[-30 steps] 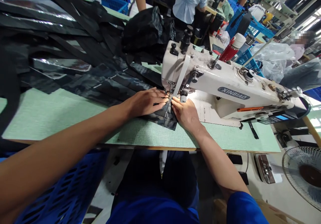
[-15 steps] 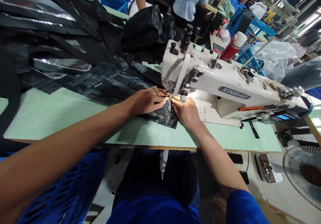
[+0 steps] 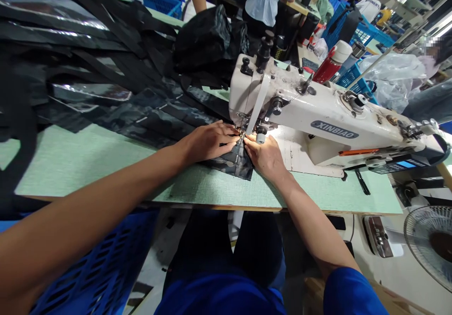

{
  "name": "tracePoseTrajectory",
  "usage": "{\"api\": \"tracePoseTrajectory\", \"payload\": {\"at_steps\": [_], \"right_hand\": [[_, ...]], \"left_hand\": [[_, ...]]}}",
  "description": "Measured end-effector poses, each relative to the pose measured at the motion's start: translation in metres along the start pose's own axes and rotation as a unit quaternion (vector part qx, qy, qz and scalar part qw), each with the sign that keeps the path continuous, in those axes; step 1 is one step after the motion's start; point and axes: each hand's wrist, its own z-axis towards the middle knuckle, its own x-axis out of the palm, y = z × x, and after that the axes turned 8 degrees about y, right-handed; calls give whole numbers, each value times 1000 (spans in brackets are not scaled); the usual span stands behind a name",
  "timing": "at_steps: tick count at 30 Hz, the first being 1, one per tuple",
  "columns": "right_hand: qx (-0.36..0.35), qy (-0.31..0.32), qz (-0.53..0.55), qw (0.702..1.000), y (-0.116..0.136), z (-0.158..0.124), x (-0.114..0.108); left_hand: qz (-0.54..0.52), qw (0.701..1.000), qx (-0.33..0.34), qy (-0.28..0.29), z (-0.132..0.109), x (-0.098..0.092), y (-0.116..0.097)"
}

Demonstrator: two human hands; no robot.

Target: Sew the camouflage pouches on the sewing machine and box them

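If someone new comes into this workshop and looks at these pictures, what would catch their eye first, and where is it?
The white XINBIAO industrial sewing machine stands out most, filling the right side of the view on a pale green table. Beside its needle, the left hand and right hand rest on dark camouflage fabric. Behind them, at upper left, lies a large heap of black straps.

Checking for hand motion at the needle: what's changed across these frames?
Very little. The head camera turned slightly, so the whole scene sits a bit further right in view. The left hand and right hand stay on the dark camouflage fabric, either side of the presser foot. Nothing visibly taken or released.
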Motion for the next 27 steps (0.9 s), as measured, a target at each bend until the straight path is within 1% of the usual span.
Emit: {"api": "tracePoseTrajectory", "payload": {"at_steps": [3,5,7,11,12,14,17,19,22,24,27], "right_hand": [[15,-11,0,1000,-7,4,5],[20,-19,-2,1000,-12,9,8],[21,-28,-3,999,-15,12,11],[14,-55,-5,998,-18,15,14],[13,-61,0,998,-18,15,14],[24,-73,20,997,-19,14,12],[75,-88,69,991,-22,13,9],[101,-96,87,987,-24,12,8],[98,-103,83,986,-25,14,9],[86,-105,79,987,-24,15,9],[65,-103,75,990,-24,18,7]], "left_hand": [[3,1000,-29,1,3,-2,-4],[6,999,-45,-4,7,-4,-2],[4,999,-45,-9,11,-5,3],[0,1000,-8,-17,18,-3,10],[8,1000,-11,-26,18,-3,9],[35,997,-37,-55,15,-2,4],[86,987,-89,-105,-2,-6,-1],[119,977,-125,-122,-21,-13,2],[138,967,-171,-132,-50,-26,12],[127,970,-170,-119,-64,-30,14],[101,985,-130,-52,-75,-26,0]]}}
